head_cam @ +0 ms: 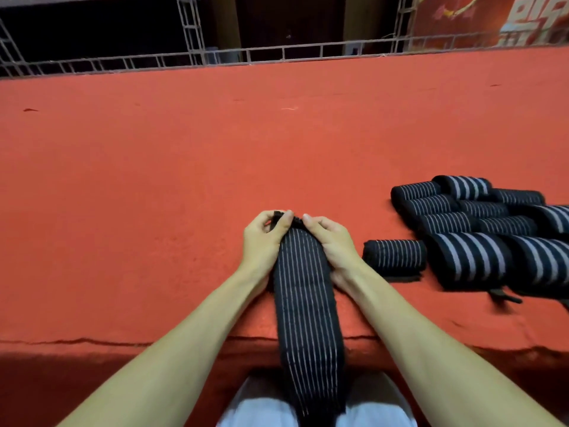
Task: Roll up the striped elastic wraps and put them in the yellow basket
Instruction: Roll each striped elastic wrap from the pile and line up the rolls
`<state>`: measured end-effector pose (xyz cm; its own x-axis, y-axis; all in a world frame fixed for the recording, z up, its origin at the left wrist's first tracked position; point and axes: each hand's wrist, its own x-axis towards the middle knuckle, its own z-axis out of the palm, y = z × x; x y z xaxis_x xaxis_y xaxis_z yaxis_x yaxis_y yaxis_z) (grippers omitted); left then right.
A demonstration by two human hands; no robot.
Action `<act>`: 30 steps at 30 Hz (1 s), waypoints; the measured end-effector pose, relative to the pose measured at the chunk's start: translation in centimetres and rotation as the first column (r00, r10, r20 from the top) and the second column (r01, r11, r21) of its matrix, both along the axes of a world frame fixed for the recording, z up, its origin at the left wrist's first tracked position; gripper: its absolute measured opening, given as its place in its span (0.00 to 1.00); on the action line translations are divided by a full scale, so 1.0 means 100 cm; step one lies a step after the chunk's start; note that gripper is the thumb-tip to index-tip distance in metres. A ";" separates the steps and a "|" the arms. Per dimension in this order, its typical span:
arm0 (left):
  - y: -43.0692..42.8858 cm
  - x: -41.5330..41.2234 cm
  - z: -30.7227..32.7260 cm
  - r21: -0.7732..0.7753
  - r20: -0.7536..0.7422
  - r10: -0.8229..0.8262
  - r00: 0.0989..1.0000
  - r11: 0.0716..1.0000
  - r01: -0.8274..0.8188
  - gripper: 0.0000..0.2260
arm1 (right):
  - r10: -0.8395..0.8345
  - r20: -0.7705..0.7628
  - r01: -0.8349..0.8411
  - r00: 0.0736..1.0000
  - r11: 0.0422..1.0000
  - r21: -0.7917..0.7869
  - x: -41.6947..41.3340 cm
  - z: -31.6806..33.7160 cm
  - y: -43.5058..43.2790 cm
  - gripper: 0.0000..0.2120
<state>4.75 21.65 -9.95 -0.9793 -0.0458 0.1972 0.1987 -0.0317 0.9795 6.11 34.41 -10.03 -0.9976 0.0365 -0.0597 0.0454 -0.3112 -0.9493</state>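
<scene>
Right now pinching the far end of a striped elastic wrap point(303, 291), left hand point(264, 241) and right hand point(331, 245) side by side, fingertips closed on the first small fold. Long axis running straight back toward the body, over the near edge of the red-covered tabletop point(184, 167) and down onto the lap. Equally near for both hands. Likely rolling toward the body next. Finished rolls point(480, 229) heaped close to the right. No yellow basket in view. Metal truss point(191, 29) and dark hall beyond.
</scene>
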 end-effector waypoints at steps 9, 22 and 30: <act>0.006 -0.001 -0.023 -0.063 -0.074 -0.014 0.997 0.998 0.010 0.05 | -0.074 -0.138 0.078 0.988 0.997 0.024 -0.008 -0.019 0.004 0.05; 0.003 -0.001 -0.027 -0.233 -0.193 -0.078 0.978 0.972 0.032 0.07 | -0.184 -0.136 0.215 0.973 0.941 0.261 -0.016 -0.019 0.000 0.15; 0.007 0.002 -0.021 -0.288 -0.162 -0.085 0.983 0.957 0.035 0.09 | 0.111 -0.079 -0.095 0.991 0.979 0.179 -0.006 -0.010 0.013 0.11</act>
